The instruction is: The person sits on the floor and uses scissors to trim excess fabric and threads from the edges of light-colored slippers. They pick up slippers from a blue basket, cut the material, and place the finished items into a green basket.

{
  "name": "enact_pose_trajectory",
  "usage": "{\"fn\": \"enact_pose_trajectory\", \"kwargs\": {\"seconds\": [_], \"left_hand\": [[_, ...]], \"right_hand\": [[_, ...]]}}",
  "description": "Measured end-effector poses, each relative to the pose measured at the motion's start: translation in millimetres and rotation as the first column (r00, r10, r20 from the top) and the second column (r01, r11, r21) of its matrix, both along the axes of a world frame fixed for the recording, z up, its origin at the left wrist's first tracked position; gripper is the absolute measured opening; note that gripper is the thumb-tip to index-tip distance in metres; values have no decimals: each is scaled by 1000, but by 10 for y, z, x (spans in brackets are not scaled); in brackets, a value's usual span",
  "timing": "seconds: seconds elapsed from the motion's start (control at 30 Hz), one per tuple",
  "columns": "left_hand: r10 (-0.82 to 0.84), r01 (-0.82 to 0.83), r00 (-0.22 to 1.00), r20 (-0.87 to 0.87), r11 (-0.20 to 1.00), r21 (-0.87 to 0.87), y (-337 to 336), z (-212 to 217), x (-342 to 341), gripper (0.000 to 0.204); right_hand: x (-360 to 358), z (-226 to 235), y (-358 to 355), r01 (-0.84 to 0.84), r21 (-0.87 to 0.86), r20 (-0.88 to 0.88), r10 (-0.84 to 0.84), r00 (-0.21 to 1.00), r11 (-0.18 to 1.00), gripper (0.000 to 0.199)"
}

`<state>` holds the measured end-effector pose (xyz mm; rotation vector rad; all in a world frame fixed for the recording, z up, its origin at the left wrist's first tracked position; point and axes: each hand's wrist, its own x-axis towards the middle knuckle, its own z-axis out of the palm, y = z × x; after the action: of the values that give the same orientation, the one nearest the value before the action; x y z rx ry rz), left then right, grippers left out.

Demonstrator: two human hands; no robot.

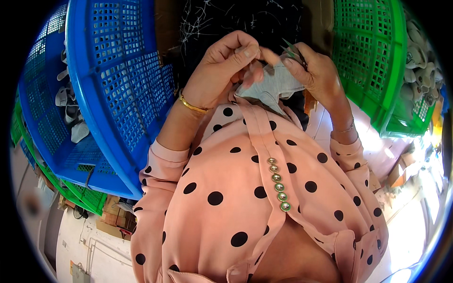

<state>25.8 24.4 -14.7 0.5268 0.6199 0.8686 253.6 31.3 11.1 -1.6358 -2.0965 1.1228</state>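
Observation:
A light grey cloth piece (270,88), curved like a shoe upper, hangs between my hands in front of my shirt. My right hand (318,73) is closed on its edge, thumb on top. Two thin pointed blades, like those of thread snips (293,53), stick out between this thumb and fingers. My left hand (226,63), with a gold bangle (191,103) at the wrist, is pinched closed beside the cloth's upper left part. The thumb and index tips meet; whatever lies between them is too small to make out. The other left fingertips are blurred next to the cloth.
Tall blue mesh crates (113,89) stand close at my left, with grey and white shoe-like pieces (71,111) inside. On my right is a green mesh crate (368,56) beside more pale shoe-like pieces (420,66). White loose threads (196,21) lie on dark material ahead.

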Motion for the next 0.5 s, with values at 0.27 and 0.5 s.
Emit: {"fn": "enact_pose_trajectory", "kwargs": {"seconds": [0.27,0.5], "left_hand": [[287,542,499,-818,632,553,-81,61,17,33],[-20,24,958,-286,1000,10,-74,-19,273,35]], "right_hand": [[-43,44,-55,42,24,20,-43,999,999,42],[-66,-61,-192,81,102,19,-83,996,991,39]]}}
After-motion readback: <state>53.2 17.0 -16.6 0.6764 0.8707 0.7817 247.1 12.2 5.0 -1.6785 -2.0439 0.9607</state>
